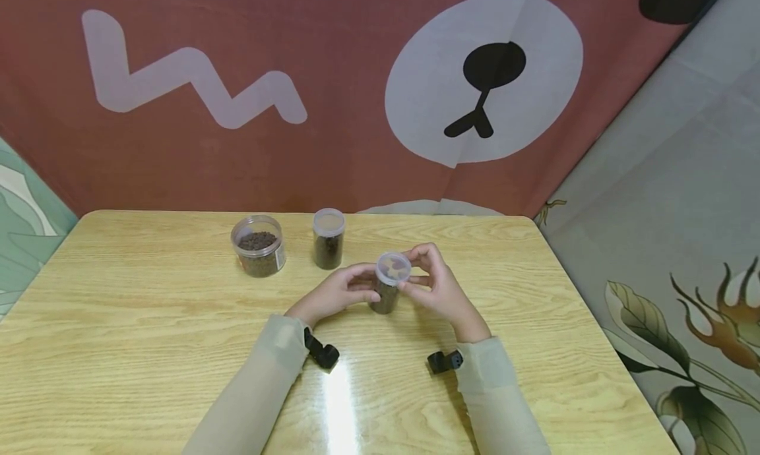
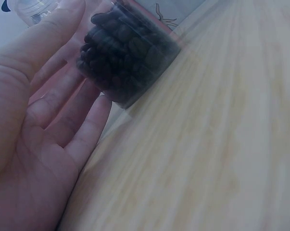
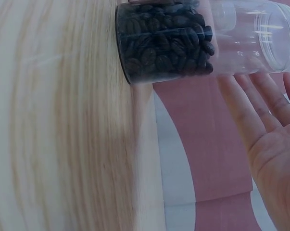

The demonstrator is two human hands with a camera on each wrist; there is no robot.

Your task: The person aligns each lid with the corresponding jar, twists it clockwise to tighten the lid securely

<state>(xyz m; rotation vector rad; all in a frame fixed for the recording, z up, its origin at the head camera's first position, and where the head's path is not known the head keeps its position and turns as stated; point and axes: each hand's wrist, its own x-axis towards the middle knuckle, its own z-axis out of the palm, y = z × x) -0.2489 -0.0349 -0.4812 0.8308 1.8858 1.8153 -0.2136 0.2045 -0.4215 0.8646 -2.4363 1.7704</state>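
Note:
A clear jar [image 1: 387, 302] partly filled with dark coffee beans [image 3: 166, 43] stands upright on the table near its middle, with a translucent lid [image 1: 394, 268] on top. My left hand [image 1: 338, 289] holds the jar's body from the left, thumb in front and fingers behind. From the right, my right hand [image 1: 438, 285] grips the lid's rim between thumb and fingers. Close up in the left wrist view, the beans [image 2: 128, 50] show through the wall beside my fingers. The lid lies largely outside the right wrist view.
Behind and left of my hands stands a second lidded jar [image 1: 328, 241] with dark contents. Farther left is a wider, lower tub [image 1: 259, 260] holding brown granules. The wooden table [image 1: 148, 349] meets a reddish printed cloth [image 1: 344, 165] at its far edge.

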